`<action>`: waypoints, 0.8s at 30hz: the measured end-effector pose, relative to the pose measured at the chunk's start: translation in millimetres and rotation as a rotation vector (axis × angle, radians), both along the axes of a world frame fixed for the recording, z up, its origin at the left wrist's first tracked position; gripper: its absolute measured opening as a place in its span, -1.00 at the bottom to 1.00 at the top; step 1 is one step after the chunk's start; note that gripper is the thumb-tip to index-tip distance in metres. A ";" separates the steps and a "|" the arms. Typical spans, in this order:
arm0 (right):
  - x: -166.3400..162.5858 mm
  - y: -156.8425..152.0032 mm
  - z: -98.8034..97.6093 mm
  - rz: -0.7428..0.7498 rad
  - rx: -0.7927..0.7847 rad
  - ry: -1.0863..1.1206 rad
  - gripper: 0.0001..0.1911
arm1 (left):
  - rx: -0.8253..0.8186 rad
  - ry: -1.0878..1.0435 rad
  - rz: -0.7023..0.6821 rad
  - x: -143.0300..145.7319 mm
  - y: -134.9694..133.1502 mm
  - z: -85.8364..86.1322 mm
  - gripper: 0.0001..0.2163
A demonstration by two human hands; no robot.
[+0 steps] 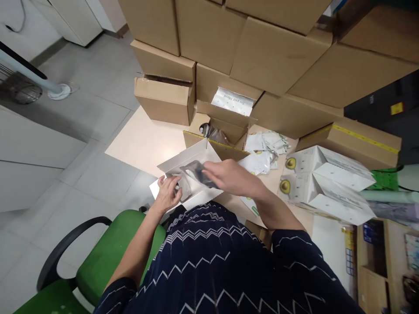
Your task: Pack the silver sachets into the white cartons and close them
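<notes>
An open white carton [183,162] lies at the near edge of the pale table [140,139]. My left hand [168,194] grips the carton's near left side, fingers curled over its edge. My right hand [229,174] pinches a dark silvery pouch [198,171] and holds it inside the open carton. Another silvery pouch lies flat in the carton beneath it.
Stacked brown cardboard boxes [262,48] wall off the back of the table. An open brown box [222,131] holds more pouches. White avocado-print sachets [265,150] and folded white cartons [327,183] lie to the right. A green chair [108,257] is at my left.
</notes>
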State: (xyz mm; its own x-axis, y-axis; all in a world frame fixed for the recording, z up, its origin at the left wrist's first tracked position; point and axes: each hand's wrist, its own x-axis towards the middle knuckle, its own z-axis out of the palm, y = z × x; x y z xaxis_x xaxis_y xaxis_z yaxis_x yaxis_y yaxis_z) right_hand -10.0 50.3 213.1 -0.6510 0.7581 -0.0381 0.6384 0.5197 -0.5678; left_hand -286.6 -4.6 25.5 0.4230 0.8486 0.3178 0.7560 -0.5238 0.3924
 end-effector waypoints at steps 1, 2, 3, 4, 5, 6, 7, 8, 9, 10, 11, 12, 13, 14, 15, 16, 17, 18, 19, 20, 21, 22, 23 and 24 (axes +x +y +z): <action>-14.4 1.0 -13.7 -0.009 -0.038 -0.074 -0.72 | -0.010 -0.002 0.001 -0.4 -0.3 -0.5 -0.60; -28.0 2.8 -28.8 -0.022 -0.068 -0.131 -0.73 | -0.016 -0.007 0.002 -0.6 -0.5 -1.1 -0.59; -40.4 5.4 -44.9 -0.038 -0.097 -0.172 -0.72 | -0.018 -0.012 0.003 -0.5 -0.6 -1.5 -0.58; -51.2 8.4 -61.5 -0.051 -0.130 -0.198 -0.71 | -0.016 -0.014 0.005 -0.2 -0.6 -1.6 -0.58; -60.2 11.7 -77.9 -0.057 -0.169 -0.214 -0.70 | -0.013 -0.012 0.009 0.4 -0.4 -1.3 -0.57; -67.5 14.9 -93.4 -0.057 -0.206 -0.224 -0.70 | -0.013 -0.003 0.014 1.3 -0.2 -0.3 -0.56; -73.4 17.8 -107.5 -0.049 -0.243 -0.230 -0.71 | -0.020 0.016 0.019 2.3 0.2 1.2 -0.55; -78.1 20.3 -119.8 -0.033 -0.274 -0.229 -0.71 | -0.035 0.042 0.020 3.4 0.6 3.3 -0.54; -81.9 22.3 -129.9 -0.013 -0.298 -0.221 -0.70 | -0.054 0.073 0.017 4.5 1.1 5.8 -0.52; -85.1 23.7 -137.8 0.010 -0.313 -0.206 -0.69 | -0.074 0.105 0.009 5.3 1.7 8.3 -0.49; -87.8 24.7 -143.3 0.038 -0.322 -0.187 -0.68 | -0.092 0.137 -0.002 6.0 2.3 10.6 -0.46; -89.6 25.4 -146.3 0.066 -0.330 -0.164 -0.68 | -0.102 0.164 -0.013 6.4 2.9 12.3 -0.43; -90.3 25.7 -146.5 0.094 -0.342 -0.146 -0.70 | -0.105 0.185 -0.020 6.4 3.4 13.4 -0.41; -89.1 25.7 -143.3 0.124 -0.362 -0.140 -0.73 | -0.105 0.199 -0.024 6.2 4.0 13.7 -0.40; -85.4 25.5 -136.5 0.156 -0.394 -0.148 -0.77 | -0.102 0.208 -0.026 5.6 4.5 13.3 -0.40; -78.7 25.1 -125.6 0.197 -0.436 -0.149 -0.79 | -0.099 0.211 -0.027 4.9 5.0 12.5 -0.42; -68.9 24.7 -110.6 0.244 -0.490 -0.129 -0.79 | -0.097 0.213 -0.031 4.0 5.3 11.3 -0.44; -56.1 24.8 -92.1 0.288 -0.549 -0.079 -0.77 | -0.096 0.212 -0.037 3.2 5.6 10.0 -0.47; -40.9 26.0 -71.1 0.315 -0.593 -0.005 -0.75 | -0.095 0.210 -0.043 2.6 5.8 8.8 -0.49; -24.5 29.1 -49.1 0.307 -0.621 0.104 -0.71 | -0.094 0.205 -0.046 2.1 5.9 7.8 -0.51; -8.1 34.8 -28.1 0.245 -0.605 0.193 -0.66 | -0.092 0.197 -0.045 2.0 5.9 7.1 -0.53; 7.1 43.8 -10.2 0.124 -0.520 0.245 -0.63 | -0.091 0.186 -0.042 2.0 5.9 6.7 -0.53; 20.0 56.3 2.8 -0.014 -0.407 0.254 -0.62 | -0.089 0.175 -0.040 2.3 5.9 6.5 -0.53; 29.8 72.1 9.7 -0.134 -0.289 0.214 -0.63 | -0.087 0.167 -0.038 2.7 5.9 6.5 -0.53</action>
